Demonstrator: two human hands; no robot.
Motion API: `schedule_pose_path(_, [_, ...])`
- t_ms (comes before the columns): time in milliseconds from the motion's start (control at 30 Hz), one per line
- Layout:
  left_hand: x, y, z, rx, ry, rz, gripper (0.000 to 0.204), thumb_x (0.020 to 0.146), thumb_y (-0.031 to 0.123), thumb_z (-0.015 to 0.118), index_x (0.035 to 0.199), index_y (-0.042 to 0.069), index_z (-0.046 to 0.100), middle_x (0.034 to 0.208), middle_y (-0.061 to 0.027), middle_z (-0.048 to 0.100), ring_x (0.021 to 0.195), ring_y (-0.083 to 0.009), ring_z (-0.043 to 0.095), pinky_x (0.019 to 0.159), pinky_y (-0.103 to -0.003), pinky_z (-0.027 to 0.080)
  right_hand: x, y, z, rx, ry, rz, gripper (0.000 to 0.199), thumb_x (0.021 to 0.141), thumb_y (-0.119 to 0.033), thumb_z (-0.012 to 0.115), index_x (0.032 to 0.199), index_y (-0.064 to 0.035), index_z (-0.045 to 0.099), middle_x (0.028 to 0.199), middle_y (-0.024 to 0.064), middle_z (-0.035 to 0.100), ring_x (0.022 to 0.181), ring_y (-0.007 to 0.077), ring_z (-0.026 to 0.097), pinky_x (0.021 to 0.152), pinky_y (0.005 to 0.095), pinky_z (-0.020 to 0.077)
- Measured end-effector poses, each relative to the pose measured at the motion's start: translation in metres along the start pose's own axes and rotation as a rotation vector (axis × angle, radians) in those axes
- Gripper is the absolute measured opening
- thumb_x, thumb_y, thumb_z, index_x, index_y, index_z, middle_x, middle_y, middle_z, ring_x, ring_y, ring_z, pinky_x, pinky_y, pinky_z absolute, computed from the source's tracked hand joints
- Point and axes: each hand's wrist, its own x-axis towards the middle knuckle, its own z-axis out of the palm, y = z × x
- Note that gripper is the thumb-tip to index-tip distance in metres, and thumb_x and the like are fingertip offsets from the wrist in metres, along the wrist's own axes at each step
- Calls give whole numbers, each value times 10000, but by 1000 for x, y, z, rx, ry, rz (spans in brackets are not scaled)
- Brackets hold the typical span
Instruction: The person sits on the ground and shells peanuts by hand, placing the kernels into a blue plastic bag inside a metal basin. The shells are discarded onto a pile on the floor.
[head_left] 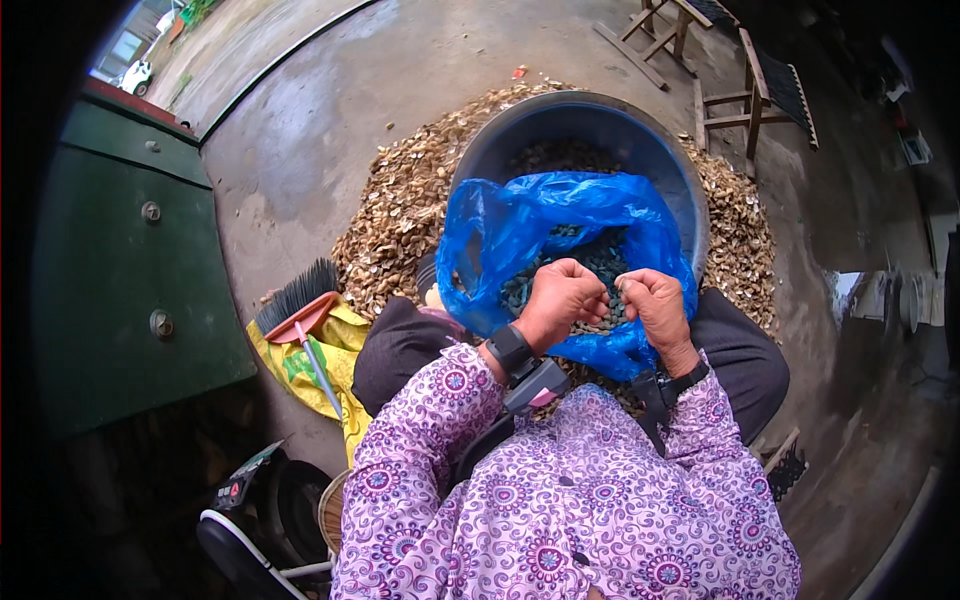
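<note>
Both my hands are raised over an open blue plastic bag [600, 190]. My left hand [562, 302] is closed, thumb and fingertips pinched together. Close beside it, my right hand [655, 312] is also closed in a pinch, with a tiny pale bit at its fingertips. What either hand holds is too small to name. Many small pieces [518, 290], tinted blue, lie inside the bag. The bag sits at the near side of a large grey tub [690, 200], spread over its rim, and more small dark pieces [565, 155] show at the tub's far side.
Tan, broken shells [400, 205] are heaped around the tub on the concrete floor [300, 150]. At left are a broom [300, 310] on a yellow sack [290, 365] and a green cabinet [130, 250]. Wooden folding seats [755, 105] stand at far right.
</note>
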Motion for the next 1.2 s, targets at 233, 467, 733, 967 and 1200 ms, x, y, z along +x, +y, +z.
schedule_pose_path(233, [11,-13,-9,720,111,324,84,666,86,595,690,10,567,642,-45,588,569,-85,525,526,-231,438,5,3,-4,119,-59,79,130,771,-112,540,835,-7,581,647,16,548,505,64,486,462,191,394])
schedule_pose_path(467, [7,-3,0,846,122,498,94,657,86,583,717,14,590,616,-39,588,576,-76,531,539,-230,443,7,2,-6,301,-159,154,149,789,-133,550,882,-18,542,708,40,560,531,84,506,459,204,405])
schedule_pose_path(733, [6,-3,5,730,-87,444,119,661,87,622,745,9,588,682,-42,595,644,-85,538,589,-238,438,3,-2,-5,213,-241,124,223,801,-241,590,879,-36,547,637,5,536,511,71,478,467,191,375])
schedule_pose_path(967, [12,-2,5,639,-97,413,134,689,67,580,799,-10,578,679,-44,590,621,-101,554,564,-235,454,16,-23,-75,650,-67,-97,224,835,-239,530,902,-25,516,731,23,543,502,61,450,430,171,377])
schedule_pose_path(1200, [10,10,-2,386,-46,218,166,717,83,553,843,-24,560,660,-51,576,552,-102,540,498,-225,442,28,13,-58,391,86,69,204,804,-213,551,916,-44,570,789,50,590,578,108,532,492,222,428])
